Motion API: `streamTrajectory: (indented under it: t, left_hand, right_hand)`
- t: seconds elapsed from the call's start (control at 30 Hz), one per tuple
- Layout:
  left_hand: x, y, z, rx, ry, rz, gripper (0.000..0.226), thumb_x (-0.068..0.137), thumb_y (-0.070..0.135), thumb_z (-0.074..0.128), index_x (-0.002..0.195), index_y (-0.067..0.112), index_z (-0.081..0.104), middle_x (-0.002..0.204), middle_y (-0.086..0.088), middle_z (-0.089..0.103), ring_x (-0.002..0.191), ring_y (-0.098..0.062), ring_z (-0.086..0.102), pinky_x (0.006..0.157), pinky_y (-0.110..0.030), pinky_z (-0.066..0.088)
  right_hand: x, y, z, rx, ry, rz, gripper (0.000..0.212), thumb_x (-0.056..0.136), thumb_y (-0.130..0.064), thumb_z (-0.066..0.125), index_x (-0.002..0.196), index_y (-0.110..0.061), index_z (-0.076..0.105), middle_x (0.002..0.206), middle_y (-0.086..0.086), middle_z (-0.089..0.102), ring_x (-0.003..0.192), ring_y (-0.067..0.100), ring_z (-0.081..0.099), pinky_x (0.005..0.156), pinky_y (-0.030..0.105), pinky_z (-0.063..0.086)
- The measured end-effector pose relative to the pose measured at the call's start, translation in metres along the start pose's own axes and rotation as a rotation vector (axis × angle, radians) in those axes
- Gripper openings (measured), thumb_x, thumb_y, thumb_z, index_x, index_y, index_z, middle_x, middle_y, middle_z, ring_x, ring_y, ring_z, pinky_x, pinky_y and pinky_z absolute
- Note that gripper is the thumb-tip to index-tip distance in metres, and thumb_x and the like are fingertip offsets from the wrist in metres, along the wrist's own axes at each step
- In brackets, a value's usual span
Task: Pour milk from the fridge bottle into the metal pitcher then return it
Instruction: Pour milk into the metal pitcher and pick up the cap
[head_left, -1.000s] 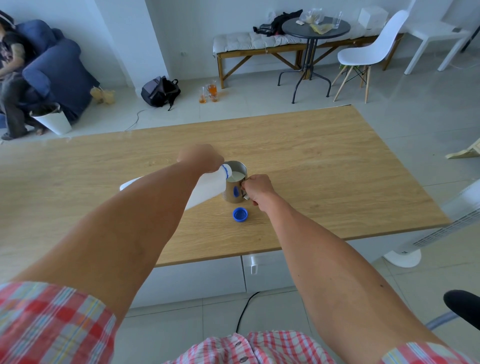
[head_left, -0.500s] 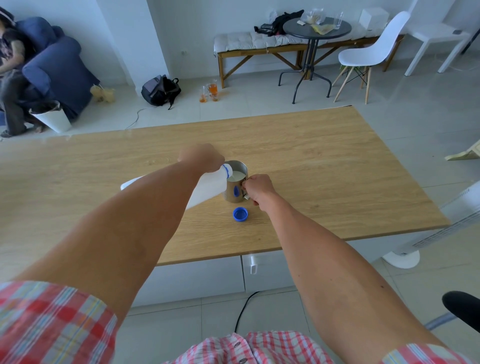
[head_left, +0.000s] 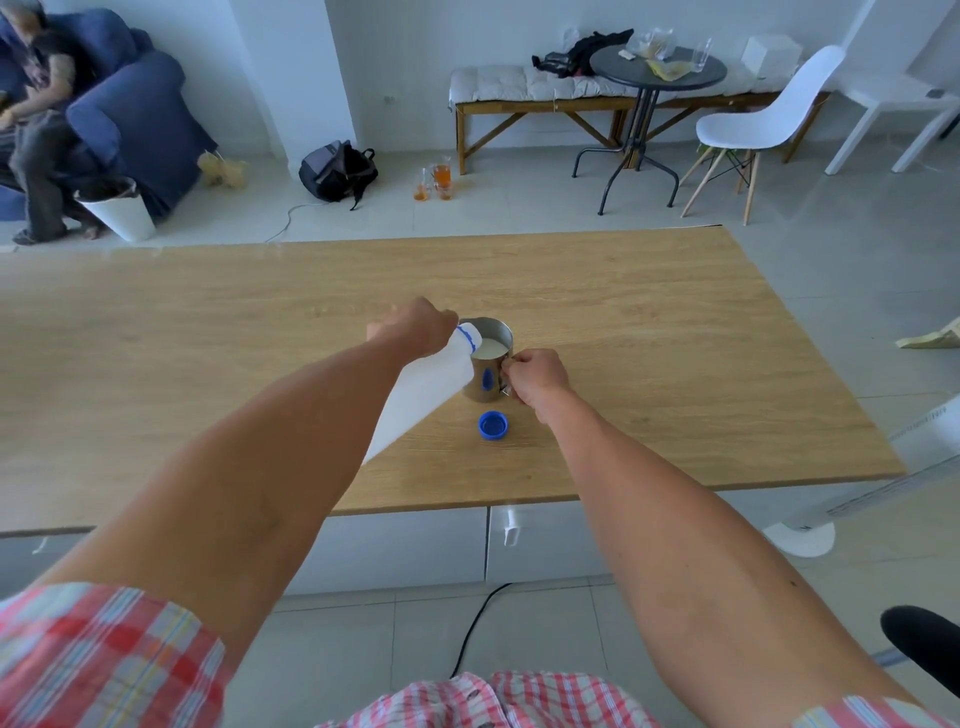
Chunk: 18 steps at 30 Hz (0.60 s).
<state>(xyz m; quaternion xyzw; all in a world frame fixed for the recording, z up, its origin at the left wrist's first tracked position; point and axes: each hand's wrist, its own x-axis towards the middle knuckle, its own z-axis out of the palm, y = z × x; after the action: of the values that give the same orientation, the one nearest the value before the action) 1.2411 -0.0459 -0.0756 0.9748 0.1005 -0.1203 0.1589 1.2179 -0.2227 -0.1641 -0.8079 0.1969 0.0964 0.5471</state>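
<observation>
A white plastic milk bottle (head_left: 423, 392) with a blue neck ring is tilted, its mouth over the rim of the metal pitcher (head_left: 485, 375). My left hand (head_left: 413, 327) grips the bottle near its neck. Milk fills much of the pitcher, which stands upright on the wooden table (head_left: 675, 338). My right hand (head_left: 535, 375) is closed on the pitcher's handle on its right side. The bottle's blue cap (head_left: 492, 425) lies on the table just in front of the pitcher.
Beyond the table the floor holds a black backpack (head_left: 337, 170), glasses of orange drink (head_left: 436, 182), a white bucket (head_left: 117, 208), a round black table (head_left: 657, 70) and a white chair (head_left: 763, 124). A person sits in a blue armchair at far left. A white fan stands at right.
The pose is nearly unchanged; the bottle stays tilted over the pitcher and both hands keep their grips.
</observation>
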Motion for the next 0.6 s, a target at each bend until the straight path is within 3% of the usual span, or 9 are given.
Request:
streamTrajectory:
  t: [0.1,0.17,0.23,0.3,0.37,0.47,0.6]
  left_hand:
    - [-0.006,-0.009,0.007,-0.127,0.007,-0.032,0.035,0.095,0.04,0.041,0.074,0.013,0.051,0.075,-0.004,0.054,0.062,-0.021,0.05,0.056,-0.03,0.032]
    - [-0.01,-0.015,0.005,-0.207,0.024,-0.052,0.036,0.096,0.039,0.04,0.072,0.013,0.046,0.073,-0.004,0.049,0.06,-0.021,0.045,0.055,-0.03,0.029]
    - [-0.014,-0.022,0.0,-0.276,0.055,-0.062,0.037,0.096,0.04,0.039,0.072,0.013,0.046,0.072,-0.004,0.049,0.06,-0.022,0.044,0.054,-0.03,0.028]
    - [-0.016,-0.03,-0.007,-0.359,0.096,-0.066,0.038,0.095,0.042,0.038,0.07,0.013,0.045,0.07,-0.004,0.048,0.058,-0.023,0.043,0.054,-0.03,0.029]
    - [-0.018,-0.038,-0.013,-0.463,0.149,-0.07,0.041,0.093,0.044,0.039,0.066,0.013,0.039,0.067,-0.003,0.044,0.056,-0.023,0.039,0.053,-0.029,0.029]
    - [-0.021,-0.05,-0.018,-0.63,0.221,-0.067,0.043,0.09,0.047,0.04,0.063,0.015,0.03,0.063,0.0,0.037,0.055,-0.022,0.031,0.054,-0.03,0.027]
    - [-0.031,-0.063,-0.016,-0.842,0.237,-0.016,0.04,0.084,0.048,0.04,0.063,0.018,0.025,0.062,-0.001,0.03,0.059,-0.02,0.028,0.053,-0.033,0.025]
  right_hand:
    - [-0.006,0.002,-0.002,-0.058,0.026,-0.033,0.03,0.102,-0.021,0.056,0.096,0.004,0.073,0.077,0.011,0.071,0.058,0.016,0.063,0.053,0.025,0.045]
    - [-0.012,0.003,-0.001,-0.064,0.046,-0.059,0.033,0.101,-0.026,0.056,0.096,0.003,0.071,0.08,0.011,0.073,0.066,0.022,0.069,0.057,0.028,0.049]
    - [-0.019,0.007,0.002,-0.042,0.094,-0.084,0.032,0.096,-0.03,0.056,0.104,-0.002,0.068,0.097,0.012,0.073,0.087,0.031,0.07,0.075,0.038,0.055]
    - [-0.033,0.015,0.006,-0.043,0.194,-0.093,0.035,0.089,-0.04,0.056,0.111,-0.013,0.059,0.113,0.003,0.065,0.092,0.025,0.066,0.083,0.045,0.055]
    - [-0.048,0.03,0.014,-0.089,0.295,-0.115,0.035,0.085,-0.052,0.056,0.104,-0.023,0.052,0.11,-0.005,0.059,0.086,0.018,0.062,0.074,0.042,0.051]
    - [-0.059,0.055,0.027,-0.224,0.279,-0.14,0.032,0.084,-0.049,0.058,0.103,-0.025,0.051,0.111,-0.008,0.056,0.084,0.016,0.059,0.062,0.033,0.04]
    - [-0.058,0.071,0.04,-0.429,0.171,-0.122,0.054,0.083,-0.054,0.07,0.123,-0.02,0.056,0.12,-0.001,0.053,0.095,0.022,0.061,0.072,0.036,0.051]
